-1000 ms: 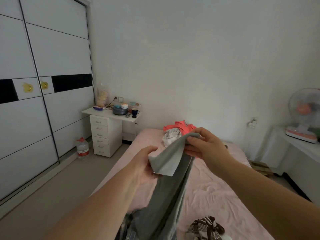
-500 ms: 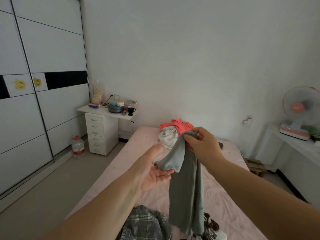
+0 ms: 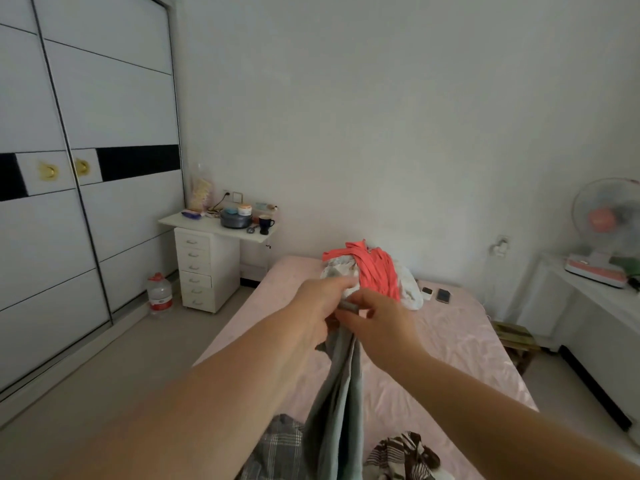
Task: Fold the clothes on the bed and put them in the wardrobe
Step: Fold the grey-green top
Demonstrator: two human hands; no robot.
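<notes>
A grey garment (image 3: pixel 337 403) hangs in the air above the pink bed (image 3: pixel 460 344). My left hand (image 3: pixel 320 306) and my right hand (image 3: pixel 375 323) meet at its top edge, and both grip the cloth there. The garment drops straight down in long folds to the bottom of the view. A coral and white heap of clothes (image 3: pixel 372 271) lies at the far end of the bed. Near me lie a plaid garment (image 3: pixel 277 448) and a brown striped one (image 3: pixel 403 457). The white sliding wardrobe (image 3: pixel 86 209) stands shut on the left.
A white drawer unit (image 3: pixel 204 268) with a pot and a mug stands beside the wardrobe, with a water bottle (image 3: pixel 159 294) on the floor. Two phones (image 3: pixel 437 294) lie on the bed. A fan (image 3: pixel 604 230) stands on a white table at the right.
My left hand has come up from under the cloth and joined my right hand at the garment's top edge. The garment now hangs narrower and straighter.
</notes>
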